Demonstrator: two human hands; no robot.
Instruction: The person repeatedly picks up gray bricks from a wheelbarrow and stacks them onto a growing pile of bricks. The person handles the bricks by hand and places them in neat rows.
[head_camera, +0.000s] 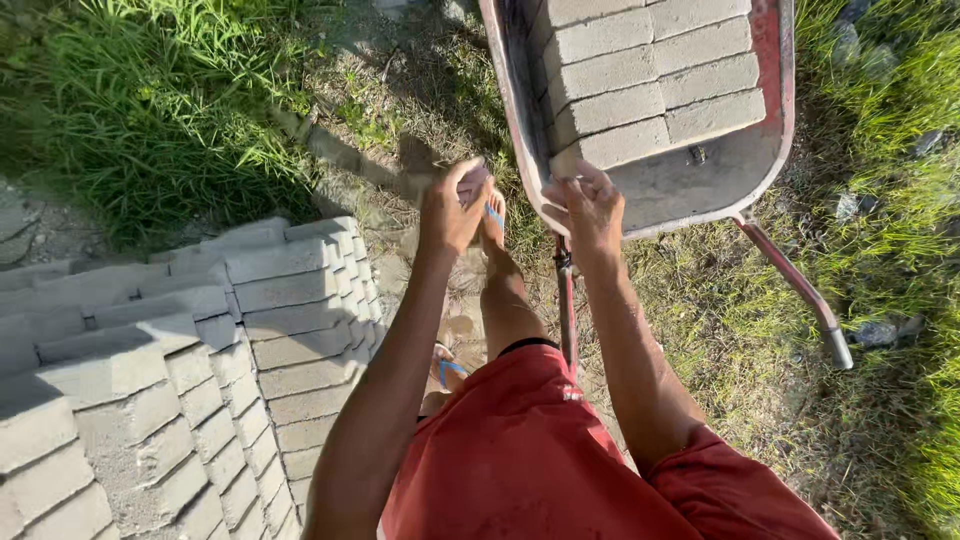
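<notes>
We look down past our red shorts (530, 460) at a red wheelbarrow (775, 60) standing on grass (150, 110), its tray stacked with grey concrete blocks (640, 70) in neat rows; the near end of the tray floor is bare and dusty. Its two handles (800, 290) reach back toward us, one passing just beside our right leg. To our left a large pile of the same grey blocks (200, 380) rises in stepped rows, close against our left leg. Our foot in a blue-strapped sandal (494, 215) stands on the bare dirt between pile and barrow. Our left hand (452, 210) hangs open and empty over that foot. Our right hand (590, 205) has its fingers loosely spread at the barrow's near rim, just beside the nearest block's corner, gripping nothing
</notes>
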